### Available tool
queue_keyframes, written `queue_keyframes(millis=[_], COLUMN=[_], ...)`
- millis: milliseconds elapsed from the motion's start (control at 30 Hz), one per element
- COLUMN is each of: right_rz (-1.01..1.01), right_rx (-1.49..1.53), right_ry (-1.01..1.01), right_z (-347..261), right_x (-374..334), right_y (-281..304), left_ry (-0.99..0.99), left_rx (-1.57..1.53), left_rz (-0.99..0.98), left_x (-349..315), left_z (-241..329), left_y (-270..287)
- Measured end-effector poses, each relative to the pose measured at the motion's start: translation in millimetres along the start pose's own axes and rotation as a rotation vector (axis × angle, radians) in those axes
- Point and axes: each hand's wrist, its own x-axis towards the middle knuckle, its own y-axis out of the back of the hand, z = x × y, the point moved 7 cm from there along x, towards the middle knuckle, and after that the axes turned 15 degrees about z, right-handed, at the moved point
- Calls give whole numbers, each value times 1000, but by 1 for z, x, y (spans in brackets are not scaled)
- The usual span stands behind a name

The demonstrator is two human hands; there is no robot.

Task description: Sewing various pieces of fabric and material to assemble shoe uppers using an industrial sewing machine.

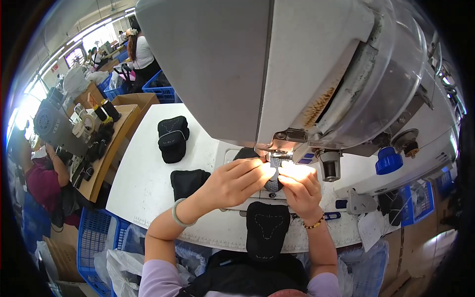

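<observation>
A small grey patterned fabric piece [272, 185] lies under the brightly lit needle area of a large white-and-grey sewing machine [208, 64]. My left hand [237, 182] pinches the piece from its left side, fingertips close to the presser foot. From the other side my right hand [303, 190] grips it with fingers pressed together. Glare hides part of the right fingertips. Behind my left fingers shows some black fabric [245, 153]. A black padded fabric piece with pale stitch lines [267, 225] lies at the table's front edge, between my forearms.
More black pieces [173, 141] lie at the left on the white table [143, 188], another [185, 183] near my left forearm. A blue knob [388, 161] sticks out at the machine's right. Blue crates [94, 242] flank the table. A co-worker in maroon [44, 180] sits at left.
</observation>
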Motion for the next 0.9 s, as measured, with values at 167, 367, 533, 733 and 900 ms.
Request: queue_keyframes(millis=[167, 367, 533, 733, 900], right_rz=[-8, -16, -31, 15, 3], right_rx=[-79, -179, -199, -186, -188], right_ry=[28, -4, -8, -48, -54], right_z=[-10, -19, -20, -13, -3], right_x=[2, 2, 4, 3, 3], right_y=[-5, -13, -18, -17, -17], left_ry=[49, 104, 193, 222, 355], left_rx=[-61, -137, -191, -170, -249], left_rz=[19, 24, 87, 167, 219], left_x=[-4, -16, -26, -34, -38], left_z=[-12, -28, -37, -42, -53], left_y=[0, -6, -8, -12, -12])
